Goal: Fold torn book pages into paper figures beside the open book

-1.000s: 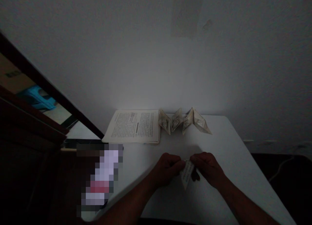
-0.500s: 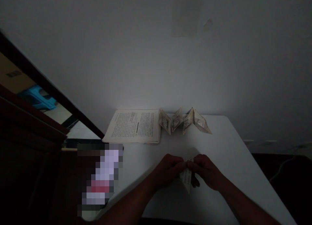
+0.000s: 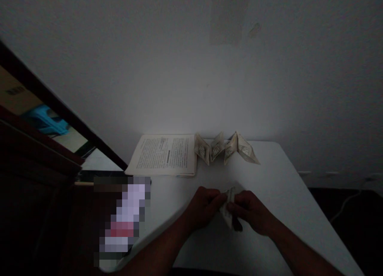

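Observation:
A small folded piece of printed paper [image 3: 227,217] is held between both hands, just above the white table [image 3: 209,250]. My left hand [image 3: 206,204] pinches its left side near the top. On the other side, my right hand [image 3: 251,210] grips it with the thumb across the front; the fingers behind are partly hidden. Beyond the hands, several folded paper boats [image 3: 230,148] stand in a zigzag row at the back of the table. A stack of printed sheets [image 3: 163,156] lies beside them on the left.
Behind the table rises a pale wall [image 3: 167,68]. At the left edge a pixelated object [image 3: 128,212] lies blurred out. A dark-framed mirror [image 3: 60,104] leans at the far left, with a blue plastic item [image 3: 49,119] visible in it. A cable [image 3: 347,204] hangs at right.
The right thumb has slid down the front of the folded paper, and the right hand has shifted slightly. The paper's lower tip sits higher and more tilted. The boats and sheets have stayed put.

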Demonstrator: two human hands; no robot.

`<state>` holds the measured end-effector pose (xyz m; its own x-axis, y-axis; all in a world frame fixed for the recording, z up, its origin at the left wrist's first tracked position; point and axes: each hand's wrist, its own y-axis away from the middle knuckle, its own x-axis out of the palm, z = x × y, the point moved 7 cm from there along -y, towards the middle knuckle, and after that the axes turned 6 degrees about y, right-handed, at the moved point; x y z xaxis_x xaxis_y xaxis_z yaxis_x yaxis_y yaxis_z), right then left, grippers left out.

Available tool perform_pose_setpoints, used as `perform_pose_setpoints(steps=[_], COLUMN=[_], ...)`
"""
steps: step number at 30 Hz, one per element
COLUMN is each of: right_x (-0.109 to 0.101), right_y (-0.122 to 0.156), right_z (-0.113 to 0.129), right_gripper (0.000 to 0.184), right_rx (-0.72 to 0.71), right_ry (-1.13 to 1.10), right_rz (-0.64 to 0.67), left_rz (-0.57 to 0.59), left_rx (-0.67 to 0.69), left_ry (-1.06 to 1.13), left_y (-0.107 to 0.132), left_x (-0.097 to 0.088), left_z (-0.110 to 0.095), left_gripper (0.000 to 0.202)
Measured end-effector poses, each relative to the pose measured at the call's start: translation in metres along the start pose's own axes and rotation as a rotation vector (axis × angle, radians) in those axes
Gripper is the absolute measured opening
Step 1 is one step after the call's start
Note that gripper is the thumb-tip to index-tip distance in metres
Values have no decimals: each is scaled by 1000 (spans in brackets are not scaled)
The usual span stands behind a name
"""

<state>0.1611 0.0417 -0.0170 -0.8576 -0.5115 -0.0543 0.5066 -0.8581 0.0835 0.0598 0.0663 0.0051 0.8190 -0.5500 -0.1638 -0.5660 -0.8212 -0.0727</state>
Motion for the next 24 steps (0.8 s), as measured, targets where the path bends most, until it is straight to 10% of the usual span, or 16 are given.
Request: perform_pose_setpoints(steps=[24], right_x=[4], right_y=[2], right_z=[-3], right_gripper=[42], right_rx=[50], right_ry=[48], right_rz=[7], left_rz=[-127], left_rx=[-24], left_ry=[12], left_y=[0], left_x=[-6], left_z=[1], left_gripper=[48])
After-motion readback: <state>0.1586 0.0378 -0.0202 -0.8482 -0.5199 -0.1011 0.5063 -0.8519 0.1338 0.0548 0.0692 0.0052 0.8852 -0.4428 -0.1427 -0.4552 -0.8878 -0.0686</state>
